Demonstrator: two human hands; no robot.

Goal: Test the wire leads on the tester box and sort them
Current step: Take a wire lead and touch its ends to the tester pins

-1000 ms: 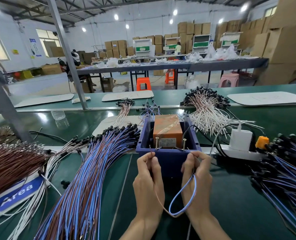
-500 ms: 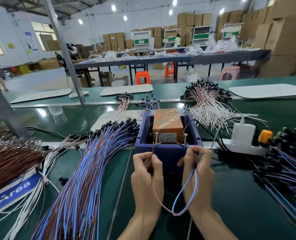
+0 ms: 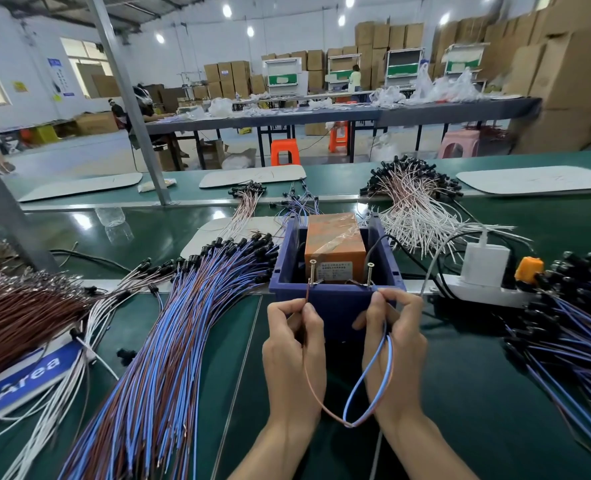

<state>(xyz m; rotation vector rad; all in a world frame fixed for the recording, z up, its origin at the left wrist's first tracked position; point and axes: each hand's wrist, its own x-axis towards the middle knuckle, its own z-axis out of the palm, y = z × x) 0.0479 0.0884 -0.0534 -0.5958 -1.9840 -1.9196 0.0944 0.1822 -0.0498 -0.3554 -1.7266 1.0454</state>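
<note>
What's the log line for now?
left hand: pinches brown end at left screw; right hand: pinches blue end; stage: testing at tester box

Power strip (image 3: 488, 294), orange stool (image 3: 284, 152)

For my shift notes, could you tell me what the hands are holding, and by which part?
One thin looped brown-and-blue wire lead: the left hand pinches it near its brown end, the right hand near its blue end.
</note>
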